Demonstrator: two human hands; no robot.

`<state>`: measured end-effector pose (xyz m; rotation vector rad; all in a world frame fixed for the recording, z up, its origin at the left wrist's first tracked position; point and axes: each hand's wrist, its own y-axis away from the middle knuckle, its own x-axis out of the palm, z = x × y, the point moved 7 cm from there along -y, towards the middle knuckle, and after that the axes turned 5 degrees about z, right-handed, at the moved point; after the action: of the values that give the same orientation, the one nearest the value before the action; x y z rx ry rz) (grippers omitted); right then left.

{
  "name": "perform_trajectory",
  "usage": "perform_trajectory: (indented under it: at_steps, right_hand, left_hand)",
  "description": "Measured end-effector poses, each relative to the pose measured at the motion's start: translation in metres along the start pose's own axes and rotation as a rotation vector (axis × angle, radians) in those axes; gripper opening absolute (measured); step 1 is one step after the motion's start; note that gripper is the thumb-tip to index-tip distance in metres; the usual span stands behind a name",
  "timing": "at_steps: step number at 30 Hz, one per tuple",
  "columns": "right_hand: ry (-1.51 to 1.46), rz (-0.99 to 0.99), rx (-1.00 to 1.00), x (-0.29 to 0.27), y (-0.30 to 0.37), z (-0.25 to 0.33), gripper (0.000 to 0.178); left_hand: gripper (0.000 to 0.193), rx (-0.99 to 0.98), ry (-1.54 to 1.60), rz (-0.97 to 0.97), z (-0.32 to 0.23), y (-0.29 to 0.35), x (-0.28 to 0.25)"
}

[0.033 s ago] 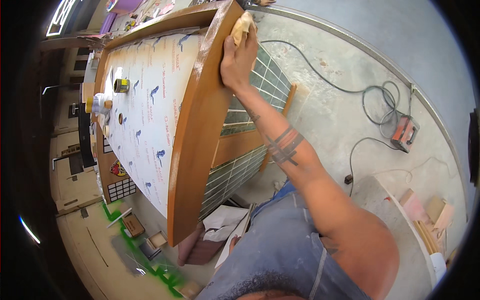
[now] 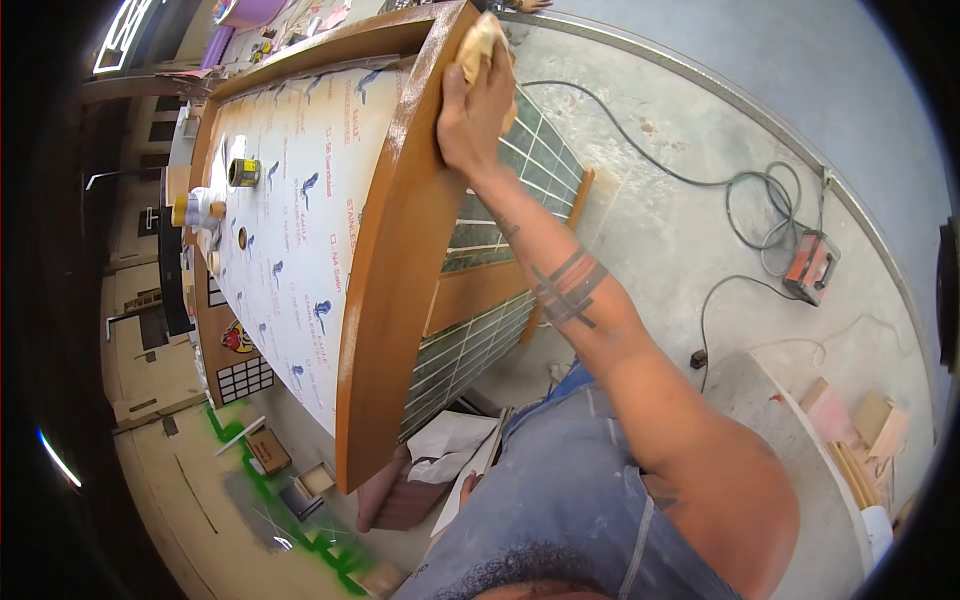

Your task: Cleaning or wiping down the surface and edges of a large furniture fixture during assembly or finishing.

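Observation:
My right hand (image 2: 472, 125) reaches up to the far end of a brown wooden edge board (image 2: 385, 270) on a counter. Its fingers are closed round a crumpled yellowish cloth (image 2: 479, 45), pressed against the board's outer face. The board frames a counter top covered in printed white protective film (image 2: 310, 230). Below it, the counter's side carries green tiles (image 2: 470, 235) with pale joints. Only a sliver of my left hand (image 2: 469, 487) shows beside my shirt, next to a white panel; its fingers are mostly hidden.
An open tin (image 2: 243, 172) and a white-wrapped container (image 2: 205, 208) stand on the film. On the floor to the right, a red-and-grey machine (image 2: 812, 268) trails a looped black cable (image 2: 765, 205). Wood offcuts (image 2: 850, 470) lie lower right; a cardboard box (image 2: 268, 450) sits lower left.
My right hand and the cloth have shifted very slightly left along the wooden board. The rest looks the same.

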<state>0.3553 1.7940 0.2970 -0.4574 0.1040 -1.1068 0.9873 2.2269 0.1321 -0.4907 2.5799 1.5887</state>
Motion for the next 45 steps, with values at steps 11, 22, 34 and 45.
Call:
perform_trajectory:
  at_steps: [11, 22, 34, 45]
  right_hand:
    - [-0.122, 0.083, -0.088, -0.009, 0.029, 0.003, 0.067]
    - [-0.018, -0.006, 0.026, -0.008, 0.022, -0.015, 0.063]
    - [0.011, 0.008, 0.016, 0.000, -0.004, 0.013, 0.061]
    - [-0.047, 0.147, -0.269, -0.001, 0.000, 0.038, 0.067]
  left_hand:
    - [0.050, -0.015, -0.018, -0.012, 0.002, 0.014, 0.002]
    - [0.050, -0.067, -0.082, -0.011, 0.002, 0.022, -0.004]
    - [0.050, -0.084, -0.065, 0.014, 0.006, 0.012, 0.011]
    - [0.050, -0.112, -0.063, 0.031, 0.013, 0.010, 0.018]
